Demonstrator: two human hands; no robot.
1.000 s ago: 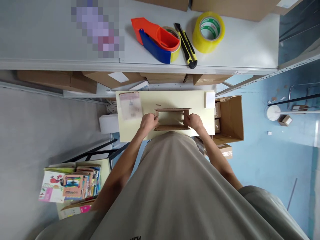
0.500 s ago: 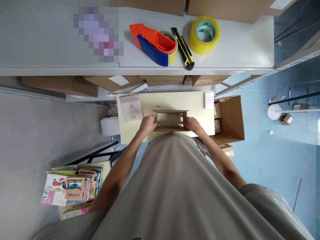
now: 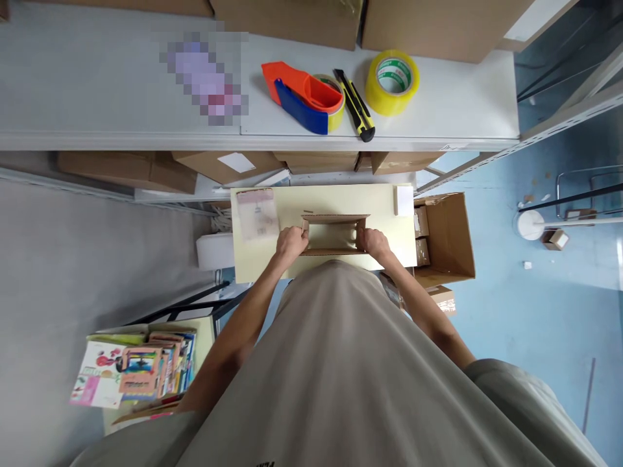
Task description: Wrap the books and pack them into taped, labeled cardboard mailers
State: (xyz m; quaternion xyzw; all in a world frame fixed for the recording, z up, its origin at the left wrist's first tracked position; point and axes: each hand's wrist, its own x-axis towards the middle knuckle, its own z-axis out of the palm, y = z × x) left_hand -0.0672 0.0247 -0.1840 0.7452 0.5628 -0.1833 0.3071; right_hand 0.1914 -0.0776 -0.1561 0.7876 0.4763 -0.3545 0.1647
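Note:
A small cardboard box [image 3: 335, 251], its top open towards me, is on the cream-coloured table [image 3: 341, 198] in front of my body. My left hand [image 3: 292, 242] is closed around the box's left end, fingers curled over the edge. At the opposite end my right hand [image 3: 374, 242] grips the box in the same way, its fingertips partly hidden inside. Through the box's opening a pale surface shows. A clear plastic packet [image 3: 257, 214] lies to the left of my left hand. Beyond my right hand is a white block [image 3: 403, 200] at the table's far right corner.
On the shelf [image 3: 146, 104] above sit an orange and blue tape dispenser [image 3: 306, 97], a yellow box cutter [image 3: 356, 107] and a tape roll [image 3: 392, 83]. A large open carton [image 3: 448, 240] stands right of the table. Books [image 3: 141, 370] are stacked at lower left.
The view has shifted slightly, so the shelf and its tools appear a little lower. Both hands keep hold of the box ends, with hardly any movement.

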